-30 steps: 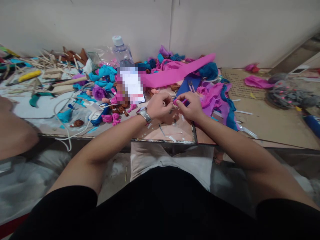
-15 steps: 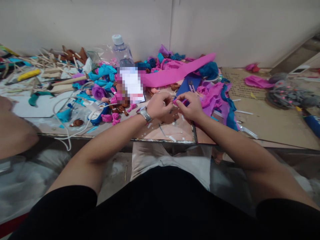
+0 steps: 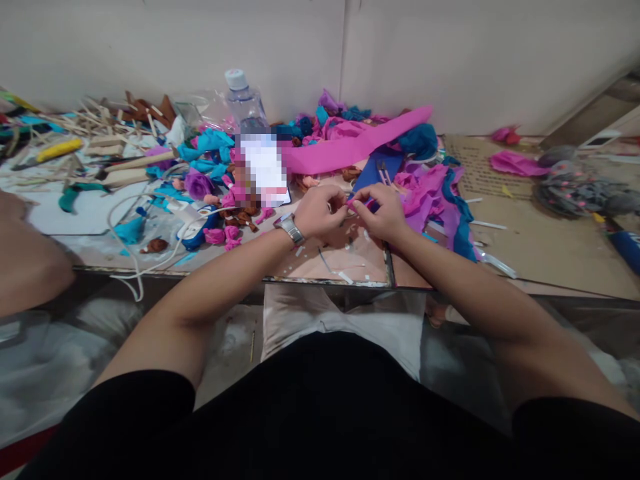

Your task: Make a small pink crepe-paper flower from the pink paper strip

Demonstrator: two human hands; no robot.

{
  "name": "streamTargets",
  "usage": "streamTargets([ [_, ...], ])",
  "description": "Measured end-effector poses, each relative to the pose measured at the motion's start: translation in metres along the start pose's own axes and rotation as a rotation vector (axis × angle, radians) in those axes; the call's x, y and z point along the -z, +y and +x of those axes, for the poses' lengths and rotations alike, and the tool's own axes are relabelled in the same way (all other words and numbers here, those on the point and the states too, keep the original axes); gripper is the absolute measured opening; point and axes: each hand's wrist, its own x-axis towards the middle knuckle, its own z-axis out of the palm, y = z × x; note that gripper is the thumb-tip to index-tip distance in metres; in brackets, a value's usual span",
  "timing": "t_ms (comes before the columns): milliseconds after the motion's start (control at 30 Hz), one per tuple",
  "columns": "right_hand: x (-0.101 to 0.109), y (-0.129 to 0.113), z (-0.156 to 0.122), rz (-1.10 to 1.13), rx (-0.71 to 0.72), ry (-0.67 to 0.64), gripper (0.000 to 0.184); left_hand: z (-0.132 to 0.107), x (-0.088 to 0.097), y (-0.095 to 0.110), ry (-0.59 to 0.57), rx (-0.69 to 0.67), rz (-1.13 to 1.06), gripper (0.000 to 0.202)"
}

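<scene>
My left hand [image 3: 320, 212], with a metal watch on its wrist, and my right hand [image 3: 381, 212] meet over the low table's near edge [image 3: 325, 280]. Both are closed in a pinch on a small pink crepe paper piece [image 3: 354, 201] held between their fingertips. Just behind the hands lie a blue card with small scissors [image 3: 383, 172] and a long pink crepe strip [image 3: 355, 148]. Folded pink, purple and blue crepe paper [image 3: 440, 197] sits to the right of my right hand.
A plastic water bottle [image 3: 244, 103] stands at the back. Small paper roses [image 3: 200, 183], a white cable [image 3: 135, 230] and wooden sticks [image 3: 100, 133] litter the left side. Brown cardboard [image 3: 530, 233] covers the right. Someone's knee [image 3: 25, 263] shows at far left.
My two hands have drawn slightly closer together around the pink piece; otherwise nothing has moved.
</scene>
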Motion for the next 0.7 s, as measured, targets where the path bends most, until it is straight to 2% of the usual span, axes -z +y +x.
streamTargets([
  [467, 0.0001, -0.0022, 0.0002, 0.025, -0.027, 0.022, 0.039, 0.0014, -0.0006, -0.0016, 0.017, 0.04, -0.031, 0.011],
  [700, 0.0002, 0.004, 0.0017, 0.076, 0.01, -0.001, 0.054, 0.0026, 0.0004, -0.0017, -0.008, 0.05, -0.153, 0.015],
])
